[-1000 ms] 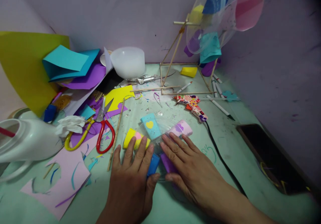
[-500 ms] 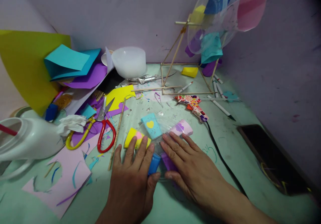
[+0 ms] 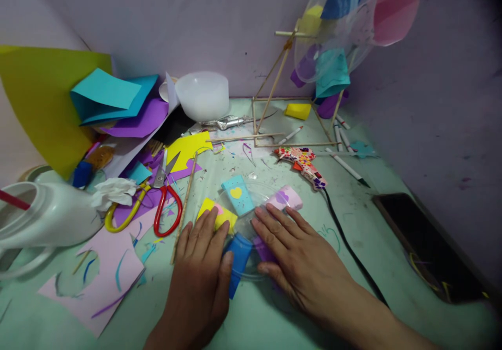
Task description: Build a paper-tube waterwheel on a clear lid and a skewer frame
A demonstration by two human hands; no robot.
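A round clear plastic lid (image 3: 257, 195) lies on the table with coloured paper pieces set around it. They are a light blue piece with a yellow heart (image 3: 238, 195), a yellow piece (image 3: 218, 216), a pink piece (image 3: 285, 198), a dark blue piece (image 3: 237, 258) and a purple piece (image 3: 263, 249). My left hand (image 3: 200, 274) rests with fingers stretched out, their tips at the yellow piece and the thumb beside the dark blue one. Flat over the lid's right side lies my right hand (image 3: 292, 250), partly covering the purple piece. Its fingertips reach the pink piece.
Scissors (image 3: 164, 198), paper scraps (image 3: 113, 271) and a white jug (image 3: 58, 214) crowd the left. Behind are a white bowl (image 3: 204, 96) and a stick frame (image 3: 270, 88) bearing a pinwheel. A patterned glue gun (image 3: 301, 164) with its cord and a phone (image 3: 423, 245) lie right.
My left hand has shifted slightly left and its fingers have drawn closer together, uncovering more of the dark blue piece. My right hand stays nearly still on the lid.
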